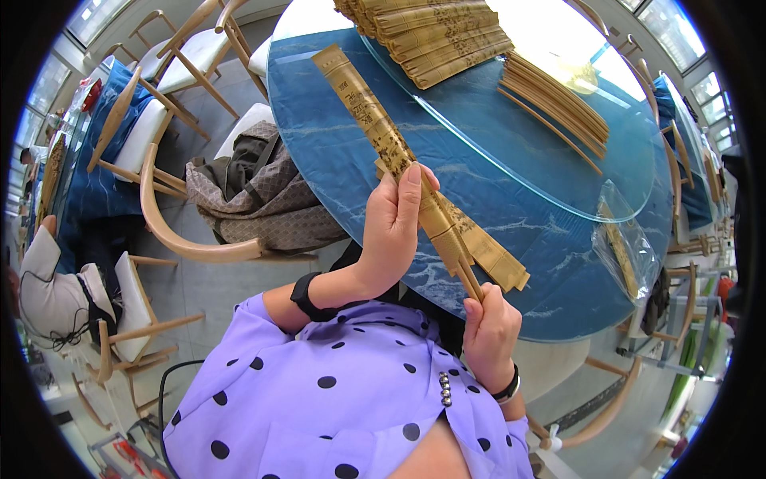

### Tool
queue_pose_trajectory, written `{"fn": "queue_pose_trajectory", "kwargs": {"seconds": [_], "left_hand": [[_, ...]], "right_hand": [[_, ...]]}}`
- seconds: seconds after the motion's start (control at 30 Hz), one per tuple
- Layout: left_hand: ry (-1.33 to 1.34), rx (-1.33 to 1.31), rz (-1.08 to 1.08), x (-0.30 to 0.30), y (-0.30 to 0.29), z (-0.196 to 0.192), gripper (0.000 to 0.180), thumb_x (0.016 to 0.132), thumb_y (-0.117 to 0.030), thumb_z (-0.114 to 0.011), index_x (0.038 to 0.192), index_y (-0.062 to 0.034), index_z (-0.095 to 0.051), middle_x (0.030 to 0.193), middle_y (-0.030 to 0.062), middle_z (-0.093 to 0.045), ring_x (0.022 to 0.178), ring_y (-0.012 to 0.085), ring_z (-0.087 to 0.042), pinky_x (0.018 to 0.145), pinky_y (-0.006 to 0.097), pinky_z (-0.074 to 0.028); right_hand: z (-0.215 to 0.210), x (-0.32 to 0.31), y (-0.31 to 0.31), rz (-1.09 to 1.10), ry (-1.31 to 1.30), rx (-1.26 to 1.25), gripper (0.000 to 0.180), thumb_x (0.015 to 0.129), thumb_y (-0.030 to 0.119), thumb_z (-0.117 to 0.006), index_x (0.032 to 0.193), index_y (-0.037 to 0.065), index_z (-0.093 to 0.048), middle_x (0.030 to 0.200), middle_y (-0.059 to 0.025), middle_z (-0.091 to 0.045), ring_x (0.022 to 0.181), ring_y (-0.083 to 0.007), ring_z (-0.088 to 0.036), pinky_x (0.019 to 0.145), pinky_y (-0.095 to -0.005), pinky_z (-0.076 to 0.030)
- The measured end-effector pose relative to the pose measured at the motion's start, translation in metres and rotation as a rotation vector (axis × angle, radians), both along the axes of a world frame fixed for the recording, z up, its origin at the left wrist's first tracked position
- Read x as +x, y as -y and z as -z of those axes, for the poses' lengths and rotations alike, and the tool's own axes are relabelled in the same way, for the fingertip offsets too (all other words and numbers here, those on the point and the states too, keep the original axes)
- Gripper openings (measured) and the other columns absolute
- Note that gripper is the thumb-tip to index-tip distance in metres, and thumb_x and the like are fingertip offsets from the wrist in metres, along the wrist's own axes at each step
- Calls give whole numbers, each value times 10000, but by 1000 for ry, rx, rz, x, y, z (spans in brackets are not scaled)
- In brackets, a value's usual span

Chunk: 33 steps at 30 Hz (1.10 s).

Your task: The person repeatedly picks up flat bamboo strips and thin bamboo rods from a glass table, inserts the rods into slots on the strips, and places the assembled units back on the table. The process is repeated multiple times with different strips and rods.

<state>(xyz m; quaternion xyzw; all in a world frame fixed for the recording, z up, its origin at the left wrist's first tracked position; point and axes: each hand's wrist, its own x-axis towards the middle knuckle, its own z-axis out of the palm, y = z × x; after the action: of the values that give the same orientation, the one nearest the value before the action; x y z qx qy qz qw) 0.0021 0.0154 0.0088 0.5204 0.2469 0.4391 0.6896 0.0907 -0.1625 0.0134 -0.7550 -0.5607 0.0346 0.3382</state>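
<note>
So the big round table (335, 136) with the blue marbled covering is sitting right in front of the person, and both hands are working over its near edge. The left hand (395, 207) is gripping a long gold pleated strip (375, 124) with dark printing, thumb pressing on top, fingers curling underneath. That strip is slanting over the table, top end pointing at the far left side, bottom end coming back toward the near edge. The right hand (491, 331) is closing around some thin slats (469, 283) at that bottom end, just past the table's near edge.

Another flat gold piece (499, 259) is poking out beneath the strip, over the near part of the table. Can't tell if it's a separate one or part of the same thing.

On the far side of the table, a stack of printed pleated pieces (439, 40) is lying, and just right of it a row of thin tan slats (558, 104) is fanning out. A clear plastic bag (624, 247) with a gold strip inside is lying near the table's right edge. Left of the table, a patterned brown bag (263, 191) is resting on a wooden chair (199, 246).
</note>
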Motion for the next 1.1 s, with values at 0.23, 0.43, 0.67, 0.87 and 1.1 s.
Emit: {"fn": "queue_pose_trajectory", "kwargs": {"seconds": [0.23,0.43,0.67,0.87,1.1], "left_hand": [[-34,44,-20,-2,-8,6,339,1110,-348,-419,970,-87,-583,763,-57,-480,632,0,-382,539,192,-311],[-71,95,-51,-1,-9,6,349,1108,-362,-425,947,-100,-588,751,-76,-464,598,-13,-343,508,185,-270],[-140,23,27,-8,-7,4,374,1115,-316,-401,925,-54,-590,755,-19,-526,678,48,-438,624,237,-386],[-134,16,83,-2,4,4,391,1118,-311,-390,922,-38,-590,775,4,-562,693,62,-476,659,245,-422],[-169,26,76,-4,10,8,388,1118,-305,-387,919,-38,-586,790,9,-569,702,71,-483,665,250,-424]], "right_hand": [[-17,11,2,-68,-10,63,274,836,135,-808,1030,19,-655,719,-94,-632,589,-234,-630,494,-311,-461],[0,12,2,-251,39,277,410,702,13,-833,1096,-13,-721,841,-111,-718,654,-199,-683,534,-269,-517],[-3,14,6,-294,91,288,348,733,5,-746,1080,-23,-744,909,-102,-719,686,-178,-678,539,-258,-506],[-5,13,4,-287,109,279,313,742,11,-734,1052,-28,-748,922,-109,-723,707,-205,-692,561,-275,-524],[-7,21,4,-331,56,258,303,733,20,-727,1032,-22,-746,901,-116,-723,740,-224,-712,575,-292,-537]]}}
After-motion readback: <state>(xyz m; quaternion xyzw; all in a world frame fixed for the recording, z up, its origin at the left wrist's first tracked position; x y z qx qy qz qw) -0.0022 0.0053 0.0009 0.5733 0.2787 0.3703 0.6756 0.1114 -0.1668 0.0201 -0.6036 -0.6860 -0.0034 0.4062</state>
